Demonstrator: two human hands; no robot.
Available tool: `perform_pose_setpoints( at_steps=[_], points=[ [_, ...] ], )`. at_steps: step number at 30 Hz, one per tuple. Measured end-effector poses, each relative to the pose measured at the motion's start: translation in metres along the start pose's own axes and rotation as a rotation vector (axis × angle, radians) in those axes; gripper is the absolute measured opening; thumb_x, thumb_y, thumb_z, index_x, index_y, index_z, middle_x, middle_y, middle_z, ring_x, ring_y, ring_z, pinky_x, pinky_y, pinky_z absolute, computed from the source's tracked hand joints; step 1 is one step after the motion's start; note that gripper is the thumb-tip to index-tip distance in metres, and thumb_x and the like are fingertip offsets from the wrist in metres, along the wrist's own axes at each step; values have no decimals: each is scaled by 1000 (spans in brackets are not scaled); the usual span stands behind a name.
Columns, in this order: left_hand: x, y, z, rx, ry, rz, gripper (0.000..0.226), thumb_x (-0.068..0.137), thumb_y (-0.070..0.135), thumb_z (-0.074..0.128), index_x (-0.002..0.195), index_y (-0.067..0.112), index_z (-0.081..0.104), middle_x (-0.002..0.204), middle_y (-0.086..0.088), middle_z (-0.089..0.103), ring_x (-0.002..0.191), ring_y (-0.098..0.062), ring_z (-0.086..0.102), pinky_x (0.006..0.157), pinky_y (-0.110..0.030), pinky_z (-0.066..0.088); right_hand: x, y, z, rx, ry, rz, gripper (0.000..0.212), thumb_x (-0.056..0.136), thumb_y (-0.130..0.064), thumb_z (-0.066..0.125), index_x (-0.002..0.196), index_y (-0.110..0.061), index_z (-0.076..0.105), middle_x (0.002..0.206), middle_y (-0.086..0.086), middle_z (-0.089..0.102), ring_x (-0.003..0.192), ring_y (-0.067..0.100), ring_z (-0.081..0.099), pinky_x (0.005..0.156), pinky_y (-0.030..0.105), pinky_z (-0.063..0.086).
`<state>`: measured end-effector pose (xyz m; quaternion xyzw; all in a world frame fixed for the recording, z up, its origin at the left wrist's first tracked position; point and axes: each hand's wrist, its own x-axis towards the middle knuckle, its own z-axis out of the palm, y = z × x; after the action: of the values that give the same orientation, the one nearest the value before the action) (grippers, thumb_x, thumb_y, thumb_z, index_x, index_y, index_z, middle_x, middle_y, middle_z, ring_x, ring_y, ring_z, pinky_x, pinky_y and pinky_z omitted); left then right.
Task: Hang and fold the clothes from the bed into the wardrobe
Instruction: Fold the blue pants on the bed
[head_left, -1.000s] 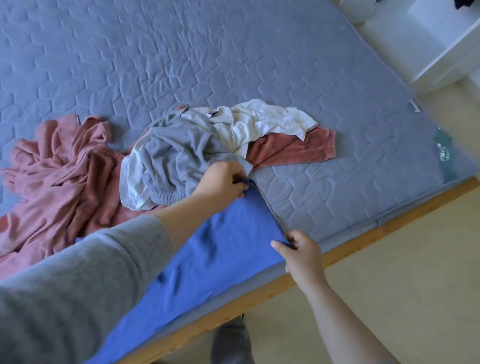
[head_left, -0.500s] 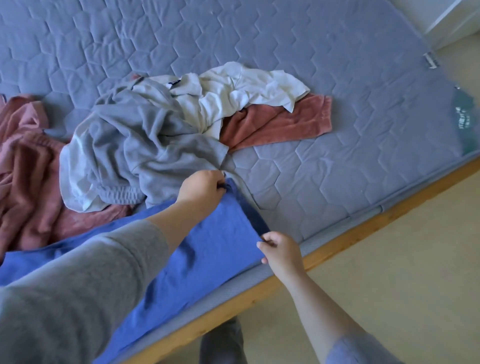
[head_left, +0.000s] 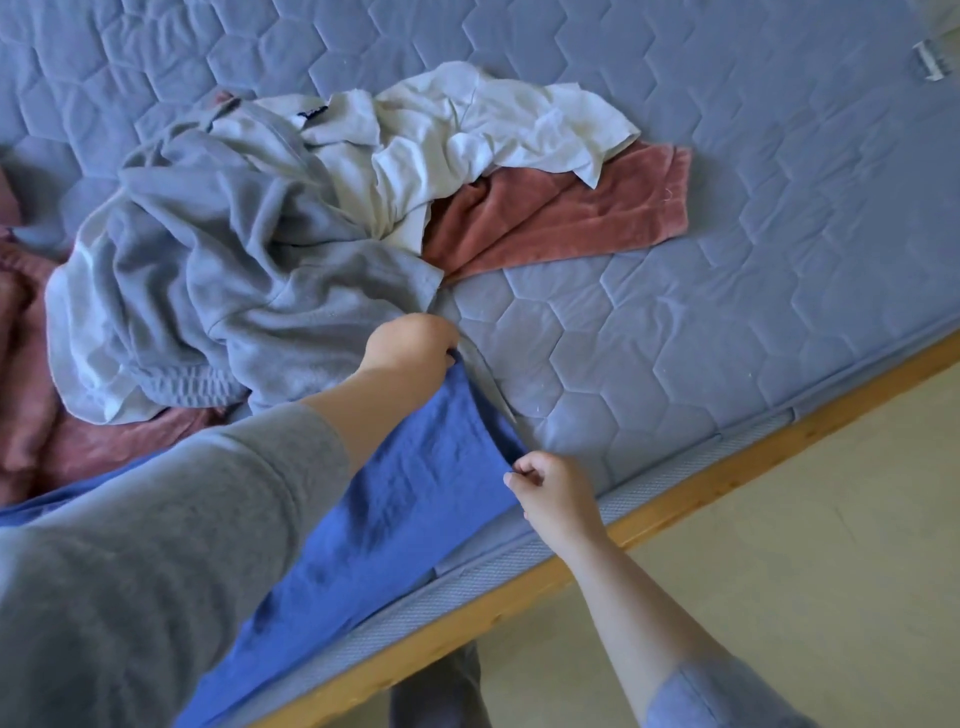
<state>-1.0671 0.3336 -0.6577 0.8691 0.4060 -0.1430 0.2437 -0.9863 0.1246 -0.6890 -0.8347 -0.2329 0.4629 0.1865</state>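
Pinching far corner of blue cloth (head_left: 415, 488) with left hand (head_left: 410, 345), near corner with right hand (head_left: 553, 493). Spread on bed (head_left: 727, 234) beside heaped clothes (head_left: 249, 270).

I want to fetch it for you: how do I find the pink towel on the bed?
Look at the grey-blue quilted mattress and the heap of clothes on it. At the heap's right end in the picture, the pink towel pokes out from under the crumpled white garment. The other pink garment is bunched at the far left; this one lies flat with straight edges.
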Motion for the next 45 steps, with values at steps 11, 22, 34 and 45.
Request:
perform_pose_setpoints(
  at_steps=[11,22,34,45],
  points=[
    [19,-21,8,-134,45,-84,12,92,20,54,99,16,64,76,-1,59,90,-28,61,69,-33,41,19,-7,-1,-174,114,-57,11,97,-25,57,102,-18,64,85,-12,63,84,12,62,78,32,53],
    [-25,-43,12,-356,254,-89,12,89,21,62,99,14,63,103,-2,54,83,-24,58,70,-35,47,10,-32,12,-237,248,-172,16,87,-23,67,85,-22,52,73,-11,48,64,8,49,62,26,43],
    [-167,-222,-17,-262,296,-309,5,81,15,71,77,16,68,75,0,62,73,-27,62,63,-32,44,-29,-153,114,-256,-3,-451,9,86,-17,62,94,-21,64,91,-11,62,77,4,54,71,25,46],
    [-233,-327,8,-180,109,-284,25,82,19,71,106,13,71,105,-6,66,101,-28,59,89,-35,44,-43,-192,211,-545,-169,-608,39,94,-18,55,133,-19,54,138,-9,48,103,17,61,86,30,46]
  ],
)
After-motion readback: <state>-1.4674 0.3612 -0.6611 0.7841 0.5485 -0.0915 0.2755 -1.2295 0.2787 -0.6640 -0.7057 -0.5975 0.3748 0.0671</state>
